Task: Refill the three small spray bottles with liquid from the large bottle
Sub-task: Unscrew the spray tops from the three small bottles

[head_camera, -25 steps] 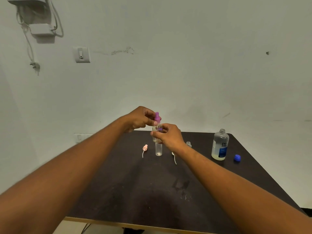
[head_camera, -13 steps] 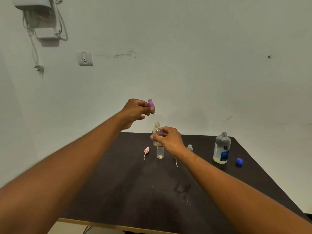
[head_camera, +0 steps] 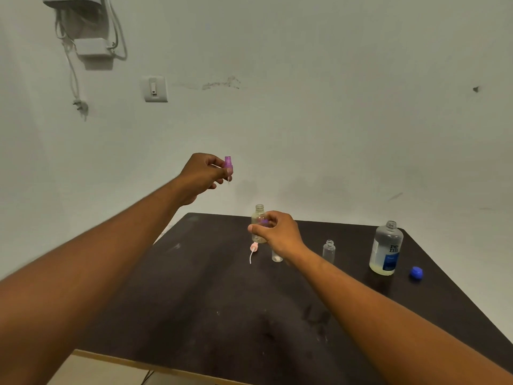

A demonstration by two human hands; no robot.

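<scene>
A: Where's the bottle being worked on?

B: The held spray bottle (head_camera: 258,223) is upright in the right hand (head_camera: 277,234), lifted above the dark table (head_camera: 194,315). Thumb and fingers curl round its lower body; the open threaded neck sticks up clear of them. Its long axis is vertical, mouth up.

A: And its top?

B: The purple spray cap (head_camera: 228,165) is pinched between thumb and fingertips of the left hand (head_camera: 204,175), up and to the left of the bottle's mouth, well apart from it. A thin dip tube hangs below the cap.

A: So what does the next move turn on?

B: I'd judge on the large bottle (head_camera: 386,250), which stands well to the right of the held bottle, uncapped. The right hand is nearer to it but occupied, so something likely gets set down first.

A: Materials?

B: Clear smooth plastic, a rounded cylinder with a ribbed neck. The large bottle is translucent with a blue label and a little yellowish liquid at the bottom; its blue cap (head_camera: 416,273) lies just to its right.

A: Anything else near the held bottle?

B: Below it a pink spray cap (head_camera: 254,248) lies on its side, a second small bottle (head_camera: 277,257) is partly hidden behind the right wrist, and a third small bottle (head_camera: 329,250) stands open between it and the large one.
</scene>
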